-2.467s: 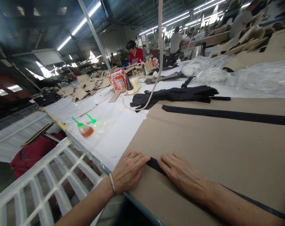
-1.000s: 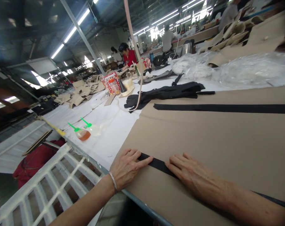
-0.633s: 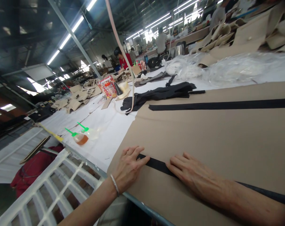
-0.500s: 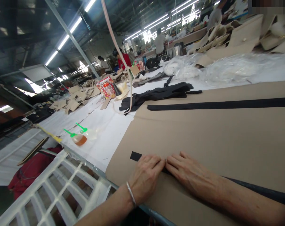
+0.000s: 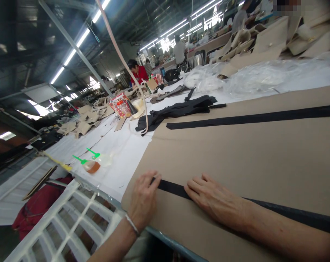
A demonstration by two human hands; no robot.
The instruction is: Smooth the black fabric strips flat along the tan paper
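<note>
A black fabric strip (image 5: 172, 187) lies along the near side of a large tan sheet (image 5: 252, 156). At the strip's left end is my left hand (image 5: 143, 198), thumb and fingertips closed on the end; a bracelet rings that wrist. Further right, my right hand (image 5: 212, 198) rests on the same strip with its fingers bent together over it, hiding a short stretch. Past my right forearm the strip continues to the right. A second black strip (image 5: 249, 117) lies farther back on the sheet, touched by neither hand.
A pile of black strips (image 5: 178, 111) lies behind the sheet, near a hanging hose (image 5: 121, 54) and clear plastic film (image 5: 263, 78). Two green-tipped squeeze bottles (image 5: 91, 166) are at left. A white lattice rack (image 5: 61, 222) stands below the table edge. A person in red (image 5: 139, 72) is beyond.
My left hand has moved left along the strip, away from my right hand, to its end, uncovering the stretch between them. My right hand stays on the strip. The view has shifted slightly.
</note>
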